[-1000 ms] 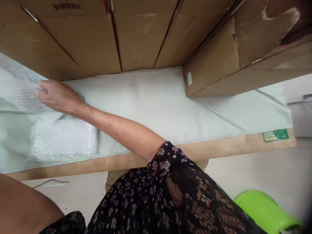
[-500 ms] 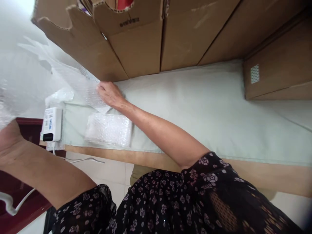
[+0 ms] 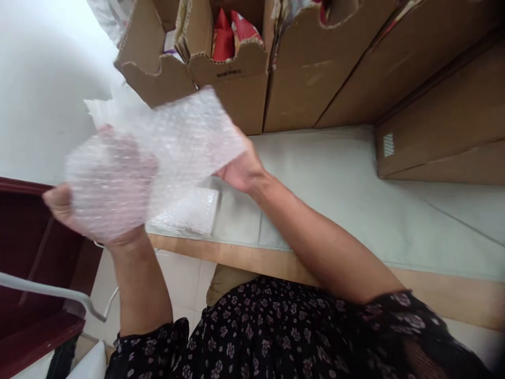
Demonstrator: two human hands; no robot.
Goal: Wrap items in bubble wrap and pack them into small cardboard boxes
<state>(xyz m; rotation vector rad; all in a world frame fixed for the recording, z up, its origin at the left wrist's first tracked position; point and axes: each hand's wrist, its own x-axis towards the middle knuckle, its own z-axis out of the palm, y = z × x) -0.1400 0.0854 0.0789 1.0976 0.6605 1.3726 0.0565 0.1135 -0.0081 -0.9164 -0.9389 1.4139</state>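
A translucent bubble wrap sheet (image 3: 177,142) stretches between my two hands above the left part of the table. My left hand (image 3: 63,202) carries its left end; the wrap lies over the palm and fingers, which show blurred through it, with the thumb bare at the side. At the other end, my right hand (image 3: 244,171) grips the sheet, its fingers partly behind the plastic. Below the sheet, a flat bubble wrap piece (image 3: 193,210) lies on the table near the front edge, partly covered from view.
Cardboard boxes (image 3: 231,97) stand in a row along the back, some with red packets (image 3: 224,42) inside. Another cardboard box (image 3: 442,137) is at the right. A pale green cloth (image 3: 335,200) covers the table. Dark red furniture (image 3: 23,226) and a white tube (image 3: 51,289) are at left.
My right hand has lifted off the table with the wrap and turned. My left hand has come in from the left edge under the sheet. The white device is now hidden.
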